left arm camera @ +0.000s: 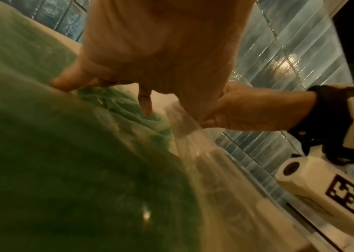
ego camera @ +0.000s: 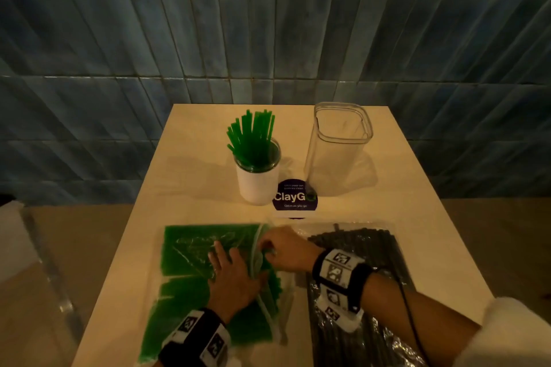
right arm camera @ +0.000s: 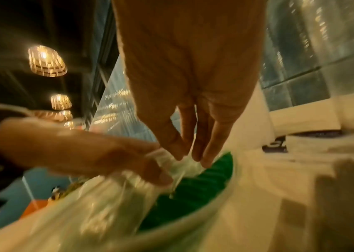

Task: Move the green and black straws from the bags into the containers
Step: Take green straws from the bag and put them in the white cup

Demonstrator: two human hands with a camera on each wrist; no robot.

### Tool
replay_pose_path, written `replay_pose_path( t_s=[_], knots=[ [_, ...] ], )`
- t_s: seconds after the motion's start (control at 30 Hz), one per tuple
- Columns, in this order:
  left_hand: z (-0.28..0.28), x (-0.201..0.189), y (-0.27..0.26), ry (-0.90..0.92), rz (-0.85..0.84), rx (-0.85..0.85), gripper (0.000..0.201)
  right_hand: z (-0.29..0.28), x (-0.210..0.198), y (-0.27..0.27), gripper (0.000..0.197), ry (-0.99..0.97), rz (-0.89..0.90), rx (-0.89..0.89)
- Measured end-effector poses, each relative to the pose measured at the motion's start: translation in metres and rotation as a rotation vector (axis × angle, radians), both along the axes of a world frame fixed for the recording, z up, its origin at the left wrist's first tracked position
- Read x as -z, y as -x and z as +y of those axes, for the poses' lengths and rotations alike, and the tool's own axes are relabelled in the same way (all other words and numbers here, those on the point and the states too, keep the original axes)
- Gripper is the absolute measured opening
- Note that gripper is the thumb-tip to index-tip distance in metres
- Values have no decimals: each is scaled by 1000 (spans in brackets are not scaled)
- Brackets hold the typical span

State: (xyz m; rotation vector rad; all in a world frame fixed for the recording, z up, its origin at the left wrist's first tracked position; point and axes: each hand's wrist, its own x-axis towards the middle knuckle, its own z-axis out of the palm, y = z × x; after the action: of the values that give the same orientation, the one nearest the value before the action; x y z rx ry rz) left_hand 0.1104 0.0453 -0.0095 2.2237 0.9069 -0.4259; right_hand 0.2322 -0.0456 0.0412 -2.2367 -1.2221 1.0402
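Blue-grey tiles fill the upper frame behind a pale tabletop where I am working. At mid-frame stands a white cup with a bunch of green straws already upright in it, and to its right a clear square container with nothing in it that I can see. Between them lies a dark round sticker. In the lower left of the frame the green straw bag lies flat, still well filled; my left hand rests on it with fingers straight, pressing the plastic down. My right hand reaches across to the bag's mouth, and the right wrist view shows its fingertips close together at the crumpled plastic, though whether they pinch plastic or a straw I cannot tell. At lower right, the black straw bag lies under my right forearm. I judge the green lot partly moved, the black lot not begun.
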Motion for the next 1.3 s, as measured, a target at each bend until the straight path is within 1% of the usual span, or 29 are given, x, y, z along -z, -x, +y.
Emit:
replay_pose_path(
  t_s=[0.07, 0.13, 0.2, 0.27, 0.33, 0.4, 0.5, 0.6, 0.7, 0.87, 1.03, 1.13, 1.17, 1.27, 1.3],
  knots=[
    [2, 2, 5, 16, -34, 20, 60, 2, 17, 10, 24, 48, 5, -34],
    [5, 0, 8, 8, -53, 52, 47, 3, 30, 16, 37, 42, -10, -7],
    [7, -6, 10, 36, -77, 8, 31, 3, 39, 20, 48, 15, -53, 38],
    [7, -14, 11, 51, -119, -10, 17, 3, 42, 23, 56, 49, -133, 39],
    [7, -20, 12, 53, -163, 5, 23, 3, 44, 25, 56, 74, -204, 5],
    [7, -19, 14, 36, -178, 20, 29, 4, 45, 27, 46, 86, -203, -32],
    [12, -9, 17, 37, -207, -37, 22, 4, 38, 31, 32, 150, -195, -51],
    [12, -1, 22, -55, -223, -52, 17, 4, 37, 34, 25, 172, -210, -50],
    [9, -2, 25, -81, -237, -45, 16, 3, 36, 38, 19, 175, -224, -51],
    [10, -7, 27, -73, -249, -2, 20, 2, 33, 38, 28, 305, -293, -148],
    [12, -10, 29, -56, -251, -7, 20, 3, 25, 36, 23, 300, -344, -180],
    [11, -11, 28, -56, -271, -4, 22, 1, 22, 34, 28, 325, -441, -216],
    [11, -12, 28, -69, -271, -4, 25, 0, 21, 33, 31, 325, -466, -221],
    [9, -12, 27, -88, -244, -5, 42, -5, 16, 29, 24, 308, -475, -208],
    [9, -13, 26, -75, -228, -1, 47, -8, 15, 27, 27, 298, -475, -200]
  ],
)
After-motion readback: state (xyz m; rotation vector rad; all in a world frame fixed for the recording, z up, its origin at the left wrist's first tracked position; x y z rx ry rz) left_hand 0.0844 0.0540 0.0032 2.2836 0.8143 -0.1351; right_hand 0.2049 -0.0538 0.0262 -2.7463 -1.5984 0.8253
